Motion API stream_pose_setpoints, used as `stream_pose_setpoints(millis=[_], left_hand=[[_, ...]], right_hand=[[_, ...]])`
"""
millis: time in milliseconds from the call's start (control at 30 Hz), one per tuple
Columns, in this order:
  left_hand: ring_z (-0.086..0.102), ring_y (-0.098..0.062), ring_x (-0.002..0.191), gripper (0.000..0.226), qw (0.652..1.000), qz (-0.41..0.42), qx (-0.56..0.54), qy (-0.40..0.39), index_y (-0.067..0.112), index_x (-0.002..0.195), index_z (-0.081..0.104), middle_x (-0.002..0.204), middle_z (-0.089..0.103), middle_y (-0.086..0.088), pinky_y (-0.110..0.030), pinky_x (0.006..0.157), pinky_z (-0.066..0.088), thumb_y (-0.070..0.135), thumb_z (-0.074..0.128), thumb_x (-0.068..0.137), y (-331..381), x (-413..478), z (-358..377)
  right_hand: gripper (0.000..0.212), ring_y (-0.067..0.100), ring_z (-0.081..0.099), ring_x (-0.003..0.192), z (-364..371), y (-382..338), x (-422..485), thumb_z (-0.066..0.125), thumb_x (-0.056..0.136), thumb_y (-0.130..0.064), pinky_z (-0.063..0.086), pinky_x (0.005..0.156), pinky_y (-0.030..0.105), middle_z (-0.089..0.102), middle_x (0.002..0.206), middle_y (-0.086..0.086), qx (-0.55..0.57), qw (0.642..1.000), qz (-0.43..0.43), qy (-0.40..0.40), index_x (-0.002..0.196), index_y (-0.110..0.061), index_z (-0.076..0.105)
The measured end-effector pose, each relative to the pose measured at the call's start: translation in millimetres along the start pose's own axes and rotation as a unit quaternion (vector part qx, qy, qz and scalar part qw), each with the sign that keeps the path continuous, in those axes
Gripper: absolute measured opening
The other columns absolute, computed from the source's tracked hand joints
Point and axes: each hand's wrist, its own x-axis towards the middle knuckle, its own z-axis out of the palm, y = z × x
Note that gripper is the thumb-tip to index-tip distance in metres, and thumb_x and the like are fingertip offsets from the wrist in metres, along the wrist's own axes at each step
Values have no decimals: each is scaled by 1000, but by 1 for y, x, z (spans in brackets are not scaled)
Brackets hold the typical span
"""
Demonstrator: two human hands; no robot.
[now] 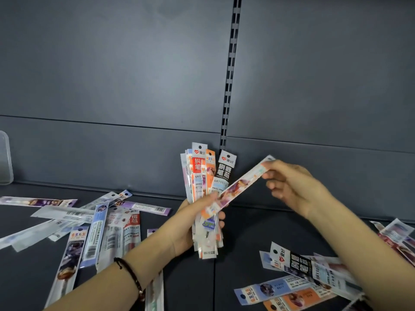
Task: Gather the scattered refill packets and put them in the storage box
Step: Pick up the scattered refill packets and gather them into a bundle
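The left hand [190,227] clamps a bundle [202,176] upright at centre, seemingly so the right hand [292,187], pinching one packet [238,187] by its far end, can add it; loose packets [89,225] lie left and near right, the box [4,158] far left.

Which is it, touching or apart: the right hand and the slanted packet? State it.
Touching. The head view shows fingers of the right hand pinching the upper end of the slanted packet. The left hand grips the bundle.
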Motion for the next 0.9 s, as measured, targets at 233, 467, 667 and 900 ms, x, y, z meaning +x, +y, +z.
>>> stream_pose_setpoints(millis=[233,467,667,900], left_hand=[[67,-18,85,40,994,18,-84,60,10,109,65,93,68,-7,-30,72,58,29,71,73,0,7,-10],[69,-28,101,43,996,34,-58,52,16,123,62,113,71,-12,-41,75,59,26,65,81,1,5,-7],[71,-24,99,37,996,45,-58,47,20,120,65,114,72,-7,-40,74,59,25,63,84,2,2,-3],[68,-16,106,31,998,59,-15,15,22,116,61,115,72,-5,-44,91,54,30,61,87,1,1,1]], right_hand=[[11,7,59,43,-3,21,-6,60,84,-7,36,34,14,75,73,4,104,993,57,20,93,-5,66],[18,12,68,76,23,53,-25,74,79,-18,48,54,22,76,91,5,-72,989,94,-91,94,-9,73],[15,11,53,79,31,59,-30,76,78,-25,40,56,21,76,95,3,-166,976,58,-128,90,-17,78],[13,4,50,58,38,62,-33,79,76,-23,34,46,18,67,64,-9,-198,968,36,-150,84,-14,77]])
